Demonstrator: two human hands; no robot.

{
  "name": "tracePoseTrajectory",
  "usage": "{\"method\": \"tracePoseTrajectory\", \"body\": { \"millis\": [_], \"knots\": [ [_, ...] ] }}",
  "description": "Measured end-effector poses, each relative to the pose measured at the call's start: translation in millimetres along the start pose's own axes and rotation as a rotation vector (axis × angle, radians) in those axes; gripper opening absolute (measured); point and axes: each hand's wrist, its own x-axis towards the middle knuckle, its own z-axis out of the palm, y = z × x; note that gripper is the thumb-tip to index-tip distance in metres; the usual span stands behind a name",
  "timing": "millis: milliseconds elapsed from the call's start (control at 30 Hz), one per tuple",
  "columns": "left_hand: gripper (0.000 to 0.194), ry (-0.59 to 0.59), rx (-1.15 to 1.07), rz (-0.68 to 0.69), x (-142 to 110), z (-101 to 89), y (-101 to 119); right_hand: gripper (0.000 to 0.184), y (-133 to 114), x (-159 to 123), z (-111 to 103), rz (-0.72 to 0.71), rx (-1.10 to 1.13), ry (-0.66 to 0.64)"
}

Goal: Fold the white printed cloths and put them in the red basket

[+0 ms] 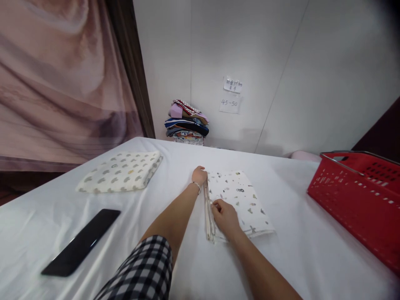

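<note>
A table [200, 271] is covered in white, with a red basket [353, 204] set at the right. A folded printed cloth [229, 187] is laid near the middle; a folded grey-patterned cloth [121, 171] is placed well to its left. Nearer, a flat black device [83, 241] is laid. The printed cloth's left edge is pinched by the right hand [225, 216], fingers narrowed; its far corner is touched by the left hand [199, 176], whose grip cannot be made out. A bracelet [197, 186] is worn there.

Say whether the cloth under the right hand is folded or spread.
Folded: the printed white cloth shows stacked layers along the edge beside the right hand.
</note>
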Motion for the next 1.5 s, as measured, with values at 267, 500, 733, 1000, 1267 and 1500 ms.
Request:
{"method": "tracePoseTrajectory", "body": {
  "millis": [267,500,733,1000,1267,1500],
  "knots": [
    [0.034,-0.113,-0.046,-0.089,12.8,1.2,0.4,0.019,0.0,0.2,-2.7,0.022,-0.006,-0.042],
    [0.035,-0.179,-0.154,-0.113,-7.7,-2.9,5.7,0.016,-8.3,1.5,-20.6,0.048,-0.091,-0.223],
    [0.034,-0.200,-0.172,-0.088,-33.6,-13.5,1.5,0.016,-22.3,-6.2,-36.1,0.058,-0.257,-0.325],
    [0.031,-0.220,-0.067,-0.083,-56.6,-11.9,-7.2,0.018,-21.3,-14.3,-44.1,-0.018,-0.318,-0.417],
    [0.034,-0.198,0.004,-0.071,-62.4,-10.1,-7.1,0.017,-13.2,-14.9,-43.5,-0.073,-0.187,-0.403],
    [0.034,-0.221,-0.021,-0.105,-73.5,-11.9,-1.7,0.024,13.6,-2.1,-42.5,0.010,0.234,-0.602]
  ]
}}
